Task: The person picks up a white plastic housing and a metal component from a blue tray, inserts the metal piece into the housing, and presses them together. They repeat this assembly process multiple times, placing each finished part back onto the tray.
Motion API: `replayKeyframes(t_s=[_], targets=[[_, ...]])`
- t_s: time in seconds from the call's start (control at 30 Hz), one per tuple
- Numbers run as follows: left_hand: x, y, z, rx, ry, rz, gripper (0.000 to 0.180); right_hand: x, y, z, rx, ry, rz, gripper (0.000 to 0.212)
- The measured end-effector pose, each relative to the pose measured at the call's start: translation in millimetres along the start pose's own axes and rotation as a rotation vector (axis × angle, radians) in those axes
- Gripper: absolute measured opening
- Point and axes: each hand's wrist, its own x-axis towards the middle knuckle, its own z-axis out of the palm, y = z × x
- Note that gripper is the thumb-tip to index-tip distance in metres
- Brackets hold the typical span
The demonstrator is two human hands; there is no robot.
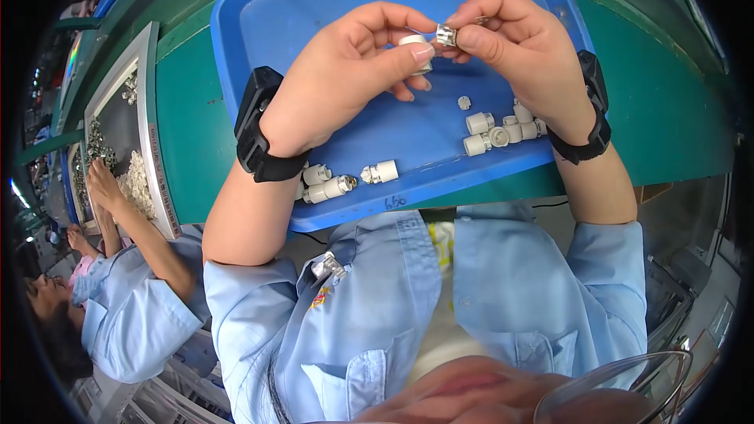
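Over the blue tray (pixel 298 8), the left hand (pixel 345 71) is curled, its thumb and fingers pinching a small white plastic fitting (pixel 415 42). The right hand (pixel 518 47) is curled as well, thumb and forefinger pinched on a small ribbed metal piece (pixel 446 34). The metal piece touches the end of the white fitting, and the two hands meet above the tray's middle. Each wrist carries a black band: one on the left (pixel 255 129) and one on the right (pixel 593 110).

The tray sits on a green tabletop (pixel 188 126). Inside the tray, a cluster of white fittings (pixel 503 129) lies near its front right edge, just below the right hand, with one tiny white part (pixel 464 102) a little above the cluster. Near the tray's front left edge, beside the left wrist, lie a few more white fittings with metal ends (pixel 330 184), and another (pixel 380 173) rests just to their right.

Well to the left of the tray, a grey-rimmed tray (pixel 149 110) holds heaps of small white and metal parts, and another person's hand (pixel 102 184) rests on a pile there.
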Motion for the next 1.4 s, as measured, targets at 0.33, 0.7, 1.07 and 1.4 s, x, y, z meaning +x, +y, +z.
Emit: replayKeyframes(t_s=[0.33, 0.7, 1.07, 1.4], targets=[[-1.6, 4.1, -0.2, 0.047, -0.026, 0.011, 0.026, 3.2, -5.1, 16.3, -0.435, 0.109, -0.324, 0.01], [-0.1, -1.0, -2.5, -0.007, -0.047, -0.01, 0.029, 2.2, -10.8, 14.8, -0.788, 0.107, -0.651, 0.016], [-3.4, -3.6, -0.6, 0.028, -0.061, 0.04, 0.022, 2.6, -7.4, 16.9, -0.82, 0.138, -0.7, 0.019], [-6.6, -5.1, -3.4, 0.139, -0.091, 0.04, 0.023, 3.8, -5.4, 10.7, -0.79, 0.0, -0.594, 0.018]])
